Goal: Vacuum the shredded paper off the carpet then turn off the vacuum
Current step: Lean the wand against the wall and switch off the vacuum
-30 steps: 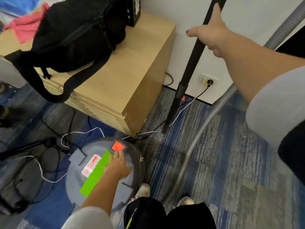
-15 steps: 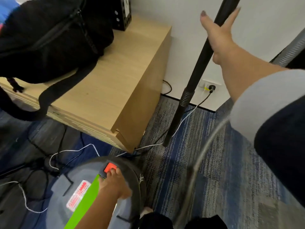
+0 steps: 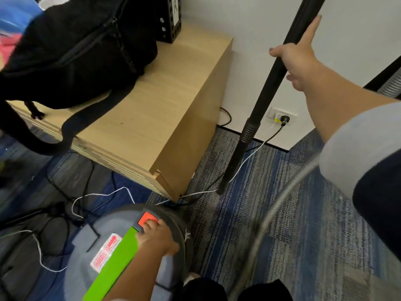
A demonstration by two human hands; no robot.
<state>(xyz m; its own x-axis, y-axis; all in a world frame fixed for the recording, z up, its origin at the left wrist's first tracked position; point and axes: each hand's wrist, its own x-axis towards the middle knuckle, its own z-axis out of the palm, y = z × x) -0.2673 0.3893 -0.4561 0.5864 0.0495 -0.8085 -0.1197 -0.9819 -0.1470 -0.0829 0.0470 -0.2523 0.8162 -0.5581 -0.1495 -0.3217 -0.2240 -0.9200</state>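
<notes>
The grey round vacuum canister (image 3: pixel 86 246) sits on the carpet at the bottom left, with a green strip (image 3: pixel 115 263) and a red switch (image 3: pixel 145 218) on its lid. My left hand (image 3: pixel 159 238) rests on the lid, its fingertips pressing the near edge of the red switch. The black vacuum wand (image 3: pixel 269 94) stands nearly upright, its tip on the carpet by the cabinet corner. My right hand (image 3: pixel 298 59) steadies it with straight fingers; the wand lies in the crook between thumb and forefinger. A grey ribbed hose (image 3: pixel 271 213) curves down on the right.
A low wooden cabinet (image 3: pixel 152 127) with a black backpack (image 3: pixel 76 51) on top stands close behind the canister. A wall socket (image 3: pixel 282 118) holds a black plug. White and black cables (image 3: pixel 97 195) trail over the blue-grey carpet (image 3: pixel 303 224) at left.
My left fingertips slid forward onto the red switch. My right hand shifted along the wand, which now lies between thumb and forefinger. The view dipped, then rose a little.
</notes>
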